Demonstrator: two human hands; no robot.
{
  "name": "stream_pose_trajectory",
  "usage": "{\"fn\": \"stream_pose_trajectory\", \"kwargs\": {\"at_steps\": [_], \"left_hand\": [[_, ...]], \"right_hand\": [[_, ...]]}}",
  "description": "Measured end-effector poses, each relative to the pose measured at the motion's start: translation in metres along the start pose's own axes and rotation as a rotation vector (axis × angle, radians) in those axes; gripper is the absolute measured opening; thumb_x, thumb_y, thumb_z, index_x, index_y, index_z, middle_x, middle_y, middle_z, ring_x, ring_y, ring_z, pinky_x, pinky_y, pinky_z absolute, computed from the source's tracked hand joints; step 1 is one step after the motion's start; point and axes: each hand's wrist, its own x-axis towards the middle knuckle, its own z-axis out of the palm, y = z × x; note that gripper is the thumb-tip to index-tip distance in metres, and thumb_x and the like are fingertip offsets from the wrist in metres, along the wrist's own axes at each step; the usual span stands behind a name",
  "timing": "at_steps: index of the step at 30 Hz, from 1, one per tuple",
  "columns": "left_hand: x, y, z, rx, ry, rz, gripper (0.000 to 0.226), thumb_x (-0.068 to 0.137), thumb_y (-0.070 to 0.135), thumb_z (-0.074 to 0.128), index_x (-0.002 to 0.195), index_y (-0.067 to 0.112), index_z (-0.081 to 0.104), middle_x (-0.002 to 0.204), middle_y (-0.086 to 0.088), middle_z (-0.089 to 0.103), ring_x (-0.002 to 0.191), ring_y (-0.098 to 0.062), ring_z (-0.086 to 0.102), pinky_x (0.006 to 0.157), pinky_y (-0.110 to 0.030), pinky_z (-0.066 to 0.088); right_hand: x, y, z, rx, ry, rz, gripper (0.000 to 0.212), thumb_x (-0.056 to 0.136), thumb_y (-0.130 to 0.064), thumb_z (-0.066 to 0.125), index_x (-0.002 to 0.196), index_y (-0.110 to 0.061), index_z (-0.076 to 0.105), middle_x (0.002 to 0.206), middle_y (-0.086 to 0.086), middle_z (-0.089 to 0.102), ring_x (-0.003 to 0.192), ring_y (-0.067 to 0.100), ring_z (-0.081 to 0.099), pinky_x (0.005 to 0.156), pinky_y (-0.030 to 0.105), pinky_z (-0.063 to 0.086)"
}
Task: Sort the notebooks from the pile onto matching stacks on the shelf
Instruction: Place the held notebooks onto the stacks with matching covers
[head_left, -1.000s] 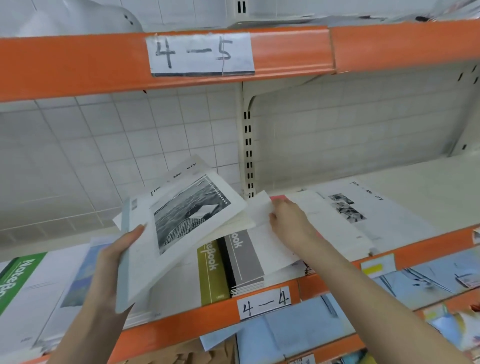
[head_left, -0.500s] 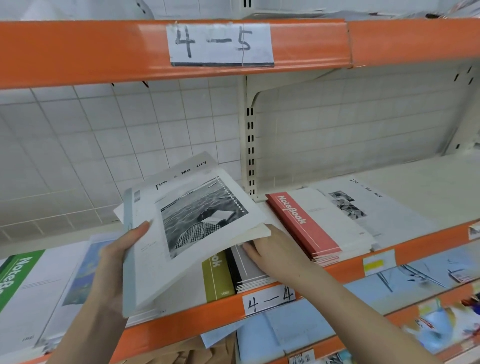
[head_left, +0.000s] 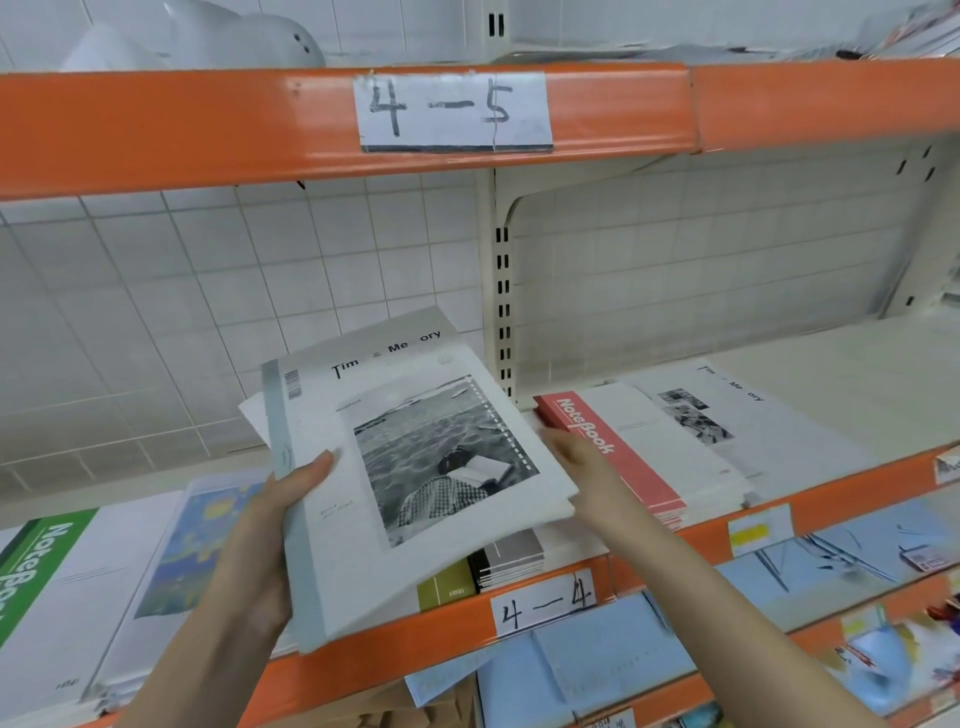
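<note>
The left hand (head_left: 260, 540) has its grip clamped on a pile of notebooks (head_left: 405, 478) held above the shelf (head_left: 831, 374), just left of the red-spined stack (head_left: 618, 457) — the sorting is mid-way, with the "Time & Memory" book on top next to place. The right hand (head_left: 582, 462), fingers loose and holding nothing, reaches at the pile's right edge beside that stack. The pile tilts, long axis running from near-left to far-right, title end away — its matching stack (head_left: 727, 410) lies just right of the red one.
</note>
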Motion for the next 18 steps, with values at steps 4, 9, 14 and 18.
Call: {"fn": "stream_pose_trajectory", "kwargs": {"at_steps": [4,9,14,18], "left_hand": [[-0.005,-0.004,0.03,0.019,-0.045,0.054,0.052,0.073,0.023,0.064,0.124,0.018,0.055,0.087,-0.005,0.071,0.069,-0.021,0.07,0.051,-0.032,0.054],[-0.005,-0.015,0.067,-0.002,-0.061,0.109,0.02,0.088,0.026,0.056,0.107,0.028,0.061,0.086,0.003,0.074,0.074,-0.016,0.071,0.062,-0.034,0.053],[0.0,-0.024,0.108,-0.059,-0.057,0.096,0.022,0.094,0.029,0.054,0.115,0.025,0.059,0.103,0.001,0.073,0.094,-0.019,0.069,0.073,-0.037,0.053],[0.01,-0.032,0.151,-0.085,0.021,0.126,0.007,0.096,0.022,0.055,0.1,0.028,0.055,0.098,0.001,0.068,0.088,-0.019,0.066,0.072,-0.037,0.053]], "right_hand": [[-0.008,-0.005,-0.019,0.42,-0.155,0.234,0.047,0.092,-0.054,0.046,0.117,-0.018,0.062,0.103,0.004,0.072,0.088,0.021,0.07,0.063,0.028,0.052],[-0.024,0.008,-0.037,0.083,-0.024,0.166,0.018,0.089,-0.028,0.064,0.107,-0.025,0.062,0.096,-0.008,0.071,0.08,-0.001,0.068,0.062,0.011,0.049],[-0.033,0.015,-0.082,0.415,0.243,0.204,0.016,0.091,-0.015,0.06,0.104,-0.008,0.067,0.085,0.004,0.072,0.062,0.016,0.065,0.049,0.02,0.049],[-0.048,0.018,-0.113,1.033,0.291,0.202,0.022,0.092,-0.023,0.052,0.085,-0.01,0.069,0.078,0.009,0.067,0.058,0.018,0.061,0.051,0.025,0.053]]}}
